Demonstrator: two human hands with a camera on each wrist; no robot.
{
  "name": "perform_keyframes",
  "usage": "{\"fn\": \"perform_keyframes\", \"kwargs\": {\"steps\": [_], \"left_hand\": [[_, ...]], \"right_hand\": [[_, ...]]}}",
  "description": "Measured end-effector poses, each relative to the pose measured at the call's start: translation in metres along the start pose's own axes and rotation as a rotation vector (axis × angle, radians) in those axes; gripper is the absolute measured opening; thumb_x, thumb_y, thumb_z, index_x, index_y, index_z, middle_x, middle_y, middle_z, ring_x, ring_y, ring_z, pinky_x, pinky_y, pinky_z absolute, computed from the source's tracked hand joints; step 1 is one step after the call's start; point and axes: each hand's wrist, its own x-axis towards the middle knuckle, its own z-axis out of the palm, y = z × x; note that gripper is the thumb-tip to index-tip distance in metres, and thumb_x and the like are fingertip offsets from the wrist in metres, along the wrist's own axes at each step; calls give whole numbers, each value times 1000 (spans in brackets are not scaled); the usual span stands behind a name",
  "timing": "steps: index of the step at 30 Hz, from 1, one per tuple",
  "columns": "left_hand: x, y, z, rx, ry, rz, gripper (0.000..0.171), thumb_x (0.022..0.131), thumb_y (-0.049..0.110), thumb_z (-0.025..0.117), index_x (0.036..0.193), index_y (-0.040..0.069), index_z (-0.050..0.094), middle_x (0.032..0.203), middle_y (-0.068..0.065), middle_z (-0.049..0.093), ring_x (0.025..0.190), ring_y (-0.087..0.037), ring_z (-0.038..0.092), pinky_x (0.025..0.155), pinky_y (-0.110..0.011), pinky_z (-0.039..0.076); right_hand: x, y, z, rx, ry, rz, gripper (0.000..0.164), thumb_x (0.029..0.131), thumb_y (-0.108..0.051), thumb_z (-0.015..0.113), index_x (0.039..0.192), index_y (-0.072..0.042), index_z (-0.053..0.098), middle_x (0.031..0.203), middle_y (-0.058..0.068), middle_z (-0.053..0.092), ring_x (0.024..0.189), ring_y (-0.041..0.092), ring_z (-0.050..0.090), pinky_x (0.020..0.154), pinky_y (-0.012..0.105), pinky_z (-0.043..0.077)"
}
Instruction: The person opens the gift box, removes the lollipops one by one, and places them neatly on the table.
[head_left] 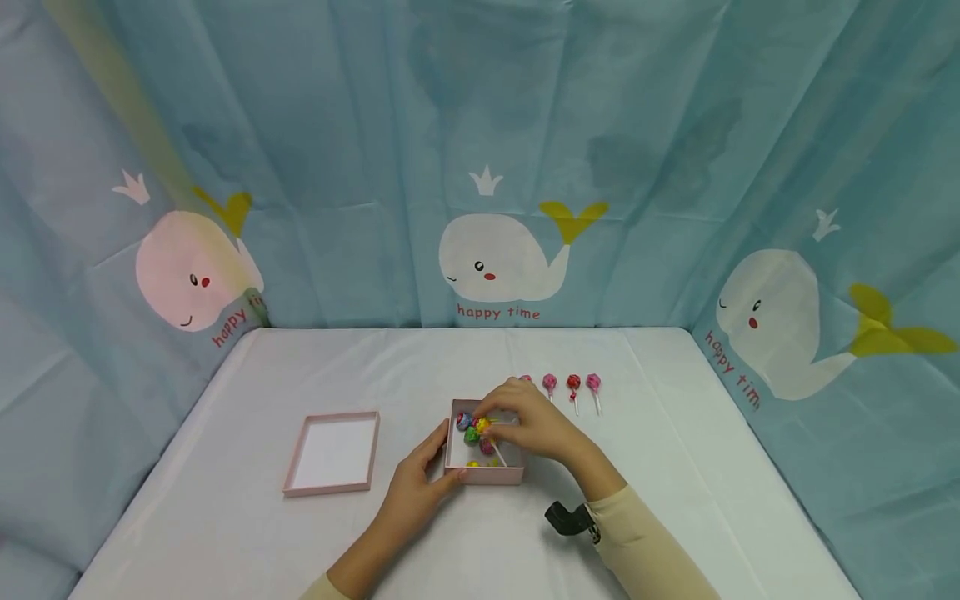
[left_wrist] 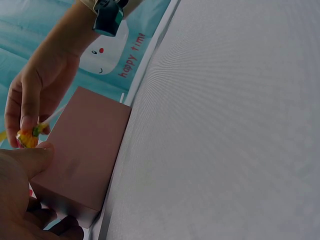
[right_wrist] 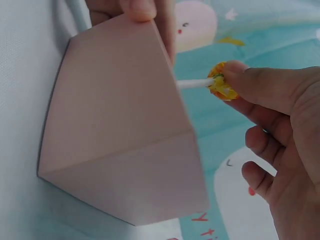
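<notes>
An open pink box (head_left: 492,476) stands on the table with several wrapped lollipops inside, among them a green one (head_left: 472,436) and a blue one (head_left: 464,421). My left hand (head_left: 415,481) grips the box at its left side, thumb near the front corner and fingers along the wall. Between thumb and forefinger, my right hand (head_left: 534,421) pinches a yellow lollipop (right_wrist: 218,82) by its wrapped head over the box. Its white stick points down toward the box's inside, partly hidden behind the rim in the right wrist view.
Left of the box lies its shallow pink lid (head_left: 332,454), white inside up. Behind the right hand several pink and red lollipops (head_left: 573,382) lie in a row, one partly covered by the hand. A blue whale-print curtain (head_left: 337,250) surrounds the white table (head_left: 247,533).
</notes>
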Motion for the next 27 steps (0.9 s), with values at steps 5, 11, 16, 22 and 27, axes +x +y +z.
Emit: {"fn": "perform_keyframes", "kwargs": {"steps": [5,11,16,22,27], "left_hand": [[-1,1,1,6,18,15,85,87,24,83,159,18,39,163,0,39,151,-24,36,121,-40,34],[-1,0,2,22,23,30,83,88,23,82,159,16,39,163,-4,39,151,-24,35,120,-40,32],[-1,-1,4,17,24,28,83,89,23,82,159,16,39,163,-1,40,151,-25,36,120,-40,34],[-2,-2,5,21,22,12,83,88,24,82,159,18,39,163,2,39,151,-23,36,120,-38,34],[-1,-1,4,11,17,10,83,89,23,82,160,17,38,164,1,38,151,-23,35,119,-37,34]], "right_hand": [[-8,-2,-8,-13,62,-16,24,91,-27,80,114,-21,77,115,-18,71,111,6,57,100,39,49],[-15,-1,-14,-26,118,-9,23,90,-28,81,112,-24,77,112,-21,69,107,4,55,92,36,52],[-19,1,-22,-29,152,-5,22,90,-26,81,111,-23,77,111,-21,70,108,5,56,94,40,50],[-25,6,-40,-30,197,40,24,88,-22,83,111,-22,78,111,-19,71,106,7,55,88,36,51],[-32,13,-58,-18,244,91,26,87,-20,84,112,-23,78,112,-15,72,103,8,55,82,33,52]]}}
